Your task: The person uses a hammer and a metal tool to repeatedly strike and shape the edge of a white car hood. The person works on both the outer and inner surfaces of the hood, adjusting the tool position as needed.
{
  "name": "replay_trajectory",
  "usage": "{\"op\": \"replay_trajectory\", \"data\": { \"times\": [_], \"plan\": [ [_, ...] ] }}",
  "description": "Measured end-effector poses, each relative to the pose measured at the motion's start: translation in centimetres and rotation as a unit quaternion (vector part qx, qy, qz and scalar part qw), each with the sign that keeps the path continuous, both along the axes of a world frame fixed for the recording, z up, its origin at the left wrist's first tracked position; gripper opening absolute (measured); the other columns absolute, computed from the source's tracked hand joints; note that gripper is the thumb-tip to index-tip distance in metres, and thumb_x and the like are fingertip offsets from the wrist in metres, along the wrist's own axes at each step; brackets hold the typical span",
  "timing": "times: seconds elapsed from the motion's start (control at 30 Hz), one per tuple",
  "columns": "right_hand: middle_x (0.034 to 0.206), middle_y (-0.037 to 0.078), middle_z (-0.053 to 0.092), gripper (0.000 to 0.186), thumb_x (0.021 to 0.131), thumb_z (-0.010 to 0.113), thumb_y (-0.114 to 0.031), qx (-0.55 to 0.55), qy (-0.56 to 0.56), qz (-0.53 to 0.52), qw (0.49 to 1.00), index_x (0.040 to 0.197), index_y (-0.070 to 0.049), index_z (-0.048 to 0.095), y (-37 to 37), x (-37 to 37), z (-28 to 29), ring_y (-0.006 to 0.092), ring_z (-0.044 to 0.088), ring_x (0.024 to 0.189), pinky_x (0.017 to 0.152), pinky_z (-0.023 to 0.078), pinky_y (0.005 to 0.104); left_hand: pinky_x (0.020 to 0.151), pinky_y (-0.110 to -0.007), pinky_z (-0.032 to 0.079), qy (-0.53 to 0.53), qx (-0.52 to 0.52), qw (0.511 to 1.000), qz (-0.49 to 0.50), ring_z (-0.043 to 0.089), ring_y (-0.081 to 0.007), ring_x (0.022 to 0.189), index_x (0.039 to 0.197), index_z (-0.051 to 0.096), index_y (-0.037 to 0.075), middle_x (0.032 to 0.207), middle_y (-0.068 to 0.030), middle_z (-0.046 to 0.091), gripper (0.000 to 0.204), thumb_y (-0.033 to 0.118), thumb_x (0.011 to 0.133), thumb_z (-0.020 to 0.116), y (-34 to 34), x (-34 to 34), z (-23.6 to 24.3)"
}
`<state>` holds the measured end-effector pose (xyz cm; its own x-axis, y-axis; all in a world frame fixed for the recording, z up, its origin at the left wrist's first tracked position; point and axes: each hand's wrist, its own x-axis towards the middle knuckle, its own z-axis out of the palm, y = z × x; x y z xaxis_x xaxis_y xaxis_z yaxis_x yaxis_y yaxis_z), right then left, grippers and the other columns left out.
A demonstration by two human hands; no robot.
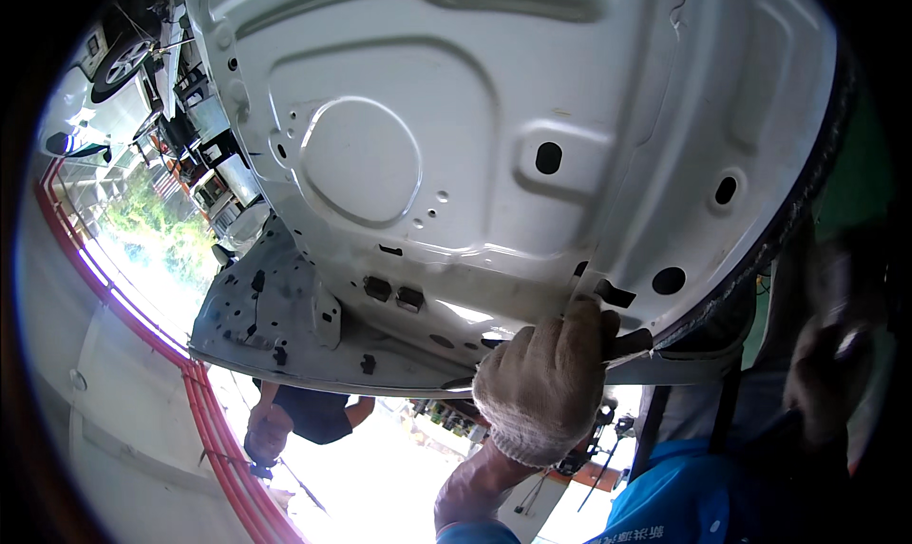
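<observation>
My left hand [541, 384], in a light knitted work glove, is at the lower edge of a bare white metal car panel [551, 78]. Its fingers are curled into a fist beside a dark slot. A short dark stub [629, 344] sticks out at the thumb side; whether it is a tool end or the dirty thumb is unclear. The fist hides whatever it grips. My right hand [825, 378] is at the far right, dark and smeared, with a small bright spot beside it. Its fingers cannot be made out.
A grey metal part [266, 302] with several holes joins the panel at left. A dark strip [807, 197] lines the panel's right edge. A person [309, 415] stands beyond the lower edge. Red pipes [211, 420] run along a wall; a car wheel [123, 67] is at upper left.
</observation>
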<state>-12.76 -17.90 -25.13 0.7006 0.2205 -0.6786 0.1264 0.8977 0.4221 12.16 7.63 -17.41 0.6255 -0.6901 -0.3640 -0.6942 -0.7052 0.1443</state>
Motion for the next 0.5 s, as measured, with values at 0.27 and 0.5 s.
{"op": "replay_trajectory", "data": {
  "times": [0.27,0.5],
  "plan": [
    [0.096,0.012,0.066,0.036,0.097,0.069,-0.033,-0.678,-0.203,0.383,0.594,0.12,-0.007,0.062,4.1,8.2,2.7,0.0202,0.066,0.074,0.07,0.056,0.0349,0.047,-0.031,0.053,0.007,0.014,1.0,0.004,0.069,-0.0171,0.056,0.094,0.067,0.003,0.07,-0.006,0.07,0.017,0.011,0.086,0.08,-1.3,0.0,0.6],
    [0.1,0.008,0.065,0.046,0.099,0.064,-0.04,-0.541,-0.348,0.211,0.736,0.123,-0.002,0.06,-2.9,4.3,-4.3,0.0184,0.063,0.067,0.061,0.053,0.0289,0.05,-0.029,0.057,0.023,-0.003,0.998,0.06,0.071,-0.0173,0.055,0.093,0.066,0.003,0.071,-0.0068,0.072,0.011,0.006,0.089,0.076,-0.1,-0.3,0.8]
  ]
}}
